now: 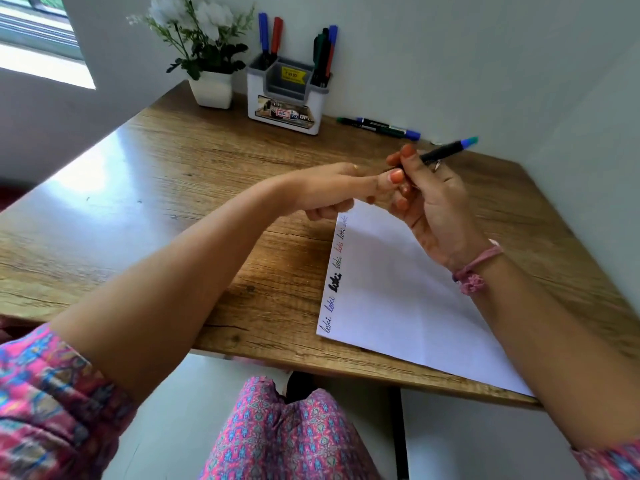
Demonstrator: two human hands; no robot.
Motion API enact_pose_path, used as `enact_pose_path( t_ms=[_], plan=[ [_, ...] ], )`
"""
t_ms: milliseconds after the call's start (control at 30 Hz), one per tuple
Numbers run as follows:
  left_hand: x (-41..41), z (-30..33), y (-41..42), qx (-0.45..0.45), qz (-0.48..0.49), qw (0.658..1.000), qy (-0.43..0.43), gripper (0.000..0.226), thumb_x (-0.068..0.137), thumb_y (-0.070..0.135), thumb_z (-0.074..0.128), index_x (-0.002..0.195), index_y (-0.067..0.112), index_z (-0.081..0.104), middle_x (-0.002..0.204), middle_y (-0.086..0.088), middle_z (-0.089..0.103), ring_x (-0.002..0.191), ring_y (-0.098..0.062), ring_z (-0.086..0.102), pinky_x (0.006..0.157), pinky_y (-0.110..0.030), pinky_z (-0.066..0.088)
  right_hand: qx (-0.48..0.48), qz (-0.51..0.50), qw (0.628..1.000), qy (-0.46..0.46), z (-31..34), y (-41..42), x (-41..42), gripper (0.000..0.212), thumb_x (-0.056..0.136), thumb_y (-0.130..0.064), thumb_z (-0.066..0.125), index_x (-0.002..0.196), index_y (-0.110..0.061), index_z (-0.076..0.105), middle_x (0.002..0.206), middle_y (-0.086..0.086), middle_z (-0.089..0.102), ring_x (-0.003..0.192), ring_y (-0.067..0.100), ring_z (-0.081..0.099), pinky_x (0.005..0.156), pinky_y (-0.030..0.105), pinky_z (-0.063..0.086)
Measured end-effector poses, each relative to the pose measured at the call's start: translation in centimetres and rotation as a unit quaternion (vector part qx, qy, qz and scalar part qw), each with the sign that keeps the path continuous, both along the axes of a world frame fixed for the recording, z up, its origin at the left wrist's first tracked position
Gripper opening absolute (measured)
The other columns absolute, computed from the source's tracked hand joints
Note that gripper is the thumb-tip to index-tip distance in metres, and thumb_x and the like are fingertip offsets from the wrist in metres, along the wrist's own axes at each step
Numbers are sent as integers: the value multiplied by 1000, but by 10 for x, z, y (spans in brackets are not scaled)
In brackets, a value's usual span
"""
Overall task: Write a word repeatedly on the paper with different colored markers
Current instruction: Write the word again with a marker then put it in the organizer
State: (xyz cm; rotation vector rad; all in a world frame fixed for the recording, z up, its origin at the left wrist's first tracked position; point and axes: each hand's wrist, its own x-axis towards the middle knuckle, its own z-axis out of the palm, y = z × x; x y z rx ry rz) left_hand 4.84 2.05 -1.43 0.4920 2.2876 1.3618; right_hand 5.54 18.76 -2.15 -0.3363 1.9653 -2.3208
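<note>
Wood-grain desk [214, 161] under me, white wall behind, and the paper [408, 306] lies at my right with a column of "loki" words [337, 271] down its left edge. My right hand [433, 199] grips a black marker [441, 154], blue-green end pointing away; my left hand [332, 192] pinches its near end, probably the cap, though my fingers hide it. I should pull straight along the barrel, keep the tip off my skin, then start a fresh word beside the column. Spare markers [379, 127] lie by the white organizer [287, 95].
</note>
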Motion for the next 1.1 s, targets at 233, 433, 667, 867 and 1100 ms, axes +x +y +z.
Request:
enact_pose_path(
  t_ms=[233,433,667,867,1100],
  plan=[
    [-19,-2,-28,-259,-2,961,100,82,49,67,61,119,26,48,102,5,52,93,-14,50,75,-28,40,10,55,998,-40,-14,26,28,29,85,-31,52,72,-15,72,50,-3,45,47,10,45,48,22,41],
    [-27,-7,-25,-318,-42,945,67,108,35,64,78,127,34,31,113,7,50,103,-17,49,87,-31,40,90,315,942,-79,-21,37,48,36,83,-18,53,115,-7,64,98,15,70,96,30,67,65,27,55],
    [-23,-8,-20,-342,-44,935,85,112,30,65,79,127,34,29,112,6,50,102,-18,50,83,-31,38,164,343,925,-8,-22,21,58,13,82,0,60,94,-4,63,75,11,69,68,21,67,61,27,54],
    [-21,-5,-19,-347,-60,932,84,104,30,66,77,122,35,39,104,10,50,90,-10,50,75,-31,39,220,380,897,43,-13,3,60,24,74,14,55,86,-5,61,77,-4,70,69,15,66,62,25,53],
    [-19,-4,-19,-352,-56,930,86,104,30,66,77,122,36,39,96,18,44,91,-12,49,78,-31,38,232,296,920,111,-33,2,68,15,67,-8,57,74,-20,64,65,6,59,54,16,54,50,23,43]
  ],
)
